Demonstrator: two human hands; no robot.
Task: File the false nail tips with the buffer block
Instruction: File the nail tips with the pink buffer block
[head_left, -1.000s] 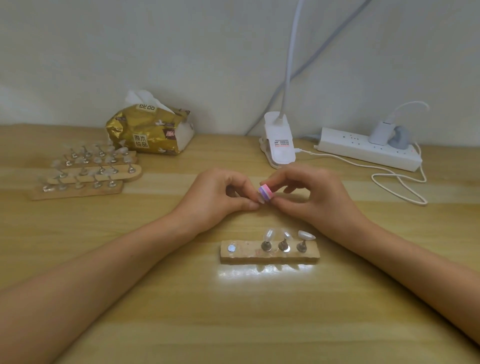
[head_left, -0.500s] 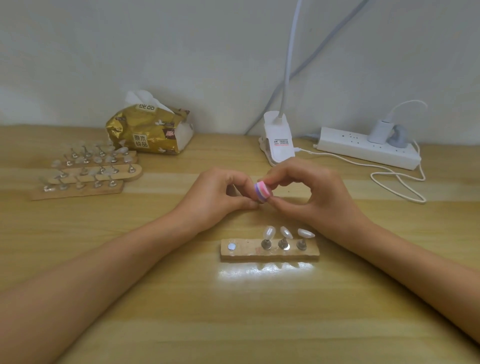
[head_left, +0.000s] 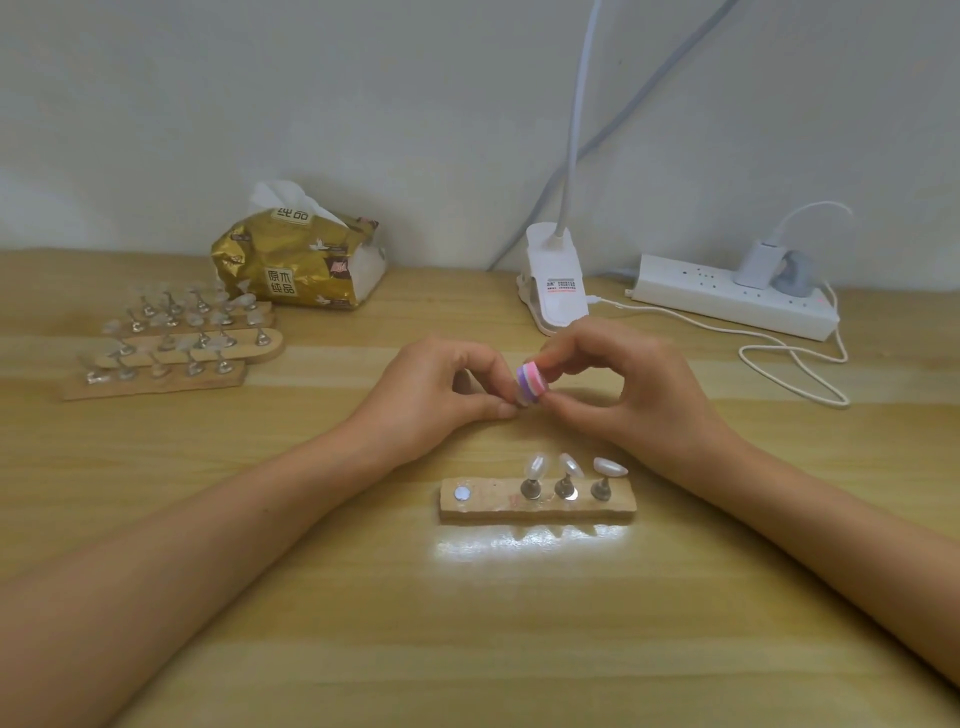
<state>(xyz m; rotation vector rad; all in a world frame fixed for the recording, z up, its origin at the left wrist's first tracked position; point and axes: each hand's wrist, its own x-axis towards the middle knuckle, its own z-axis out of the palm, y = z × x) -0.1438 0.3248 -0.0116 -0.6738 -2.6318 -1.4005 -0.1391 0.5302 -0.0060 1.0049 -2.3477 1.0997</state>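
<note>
Gold tissue pack (head_left: 296, 270): "原木纯品" printed on front, "纯品" on top label. Lamp clip (head_left: 553, 280) sticker: print too small to read.

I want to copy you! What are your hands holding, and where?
The right hand pinches the buffer block, one finger on top and the thumb underneath. The left hand pinches beside the block's end; what it holds is hidden.

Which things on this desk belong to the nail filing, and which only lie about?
In use: buffer block, gripped by the right hand; left hand, pinching a small piece, mostly hidden; wooden holder with three nail tips; more holders at far left.
Lying about: tissue pack; lamp clip; power strip with charger.
</note>
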